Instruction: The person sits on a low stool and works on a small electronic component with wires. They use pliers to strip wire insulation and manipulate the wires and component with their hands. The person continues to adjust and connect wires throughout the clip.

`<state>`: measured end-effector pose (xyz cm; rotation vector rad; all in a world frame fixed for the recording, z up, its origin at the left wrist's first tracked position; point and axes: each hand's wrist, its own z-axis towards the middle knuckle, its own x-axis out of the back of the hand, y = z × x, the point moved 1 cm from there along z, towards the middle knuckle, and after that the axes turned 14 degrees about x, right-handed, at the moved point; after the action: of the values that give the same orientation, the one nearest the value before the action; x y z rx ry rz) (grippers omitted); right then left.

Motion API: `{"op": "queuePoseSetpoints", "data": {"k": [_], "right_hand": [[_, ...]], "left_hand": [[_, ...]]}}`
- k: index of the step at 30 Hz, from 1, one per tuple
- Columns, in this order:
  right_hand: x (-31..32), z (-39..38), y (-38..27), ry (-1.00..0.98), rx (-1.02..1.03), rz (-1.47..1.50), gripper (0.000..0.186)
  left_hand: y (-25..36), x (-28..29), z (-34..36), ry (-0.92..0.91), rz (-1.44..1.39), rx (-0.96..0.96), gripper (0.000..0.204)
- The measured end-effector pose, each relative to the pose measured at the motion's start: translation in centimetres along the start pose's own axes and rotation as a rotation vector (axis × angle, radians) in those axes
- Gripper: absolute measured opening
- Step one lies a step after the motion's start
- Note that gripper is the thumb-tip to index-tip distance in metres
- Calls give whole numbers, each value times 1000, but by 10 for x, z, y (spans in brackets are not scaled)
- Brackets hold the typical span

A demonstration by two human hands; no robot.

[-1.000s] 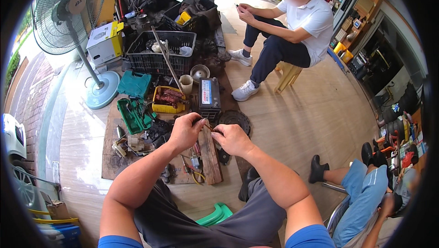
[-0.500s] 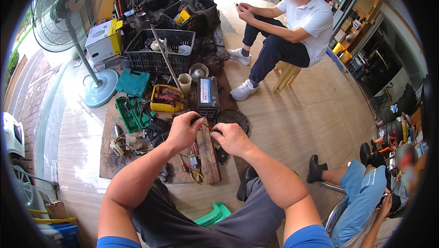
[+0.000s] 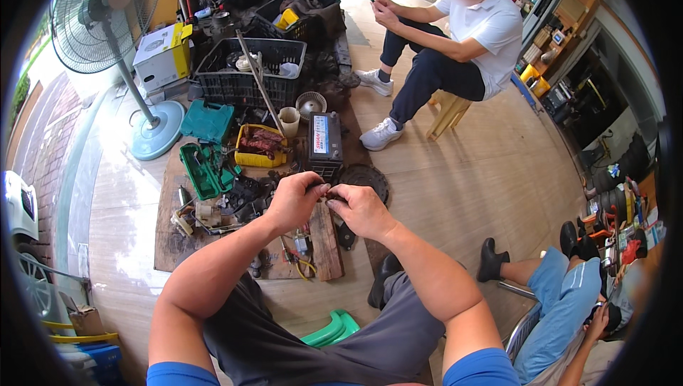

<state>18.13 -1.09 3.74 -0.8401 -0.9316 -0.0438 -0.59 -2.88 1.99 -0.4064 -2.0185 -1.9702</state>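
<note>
My left hand (image 3: 294, 199) and my right hand (image 3: 361, 209) meet fingertip to fingertip in front of me. Both are closed in a pinch on something small and dark that the fingers mostly cover; its kind cannot be made out. Just beneath them a worn wooden block (image 3: 326, 247) lies lengthwise on the brown board (image 3: 171, 244). Left of the block are a small silvery motor-like part (image 3: 302, 245) and yellow-handled pliers (image 3: 306, 268). A car battery (image 3: 325, 138) stands beyond my hands, with a dark round disc (image 3: 365, 182) beside it.
A yellow tub (image 3: 261, 159) of reddish parts, an open green tool case (image 3: 201, 172) and a black crate (image 3: 249, 87) stand ahead left, near a fan (image 3: 158, 119). A person (image 3: 462, 59) sits on a stool ahead right; another person (image 3: 562, 300) sits at right.
My hands have come together: the left moved right, and the gap between the fingertips has closed. The view has shifted slightly.
</note>
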Motion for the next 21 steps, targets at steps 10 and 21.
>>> {"op": "queuePoseSetpoints", "data": {"k": [10,21], "right_hand": [[1,2,-1,36,85,0,15],[1,7,-11,126,23,-35,21]], "left_hand": [[6,5,0,-109,-28,14,13],[-5,6,12,-12,-265,108,14]]}}
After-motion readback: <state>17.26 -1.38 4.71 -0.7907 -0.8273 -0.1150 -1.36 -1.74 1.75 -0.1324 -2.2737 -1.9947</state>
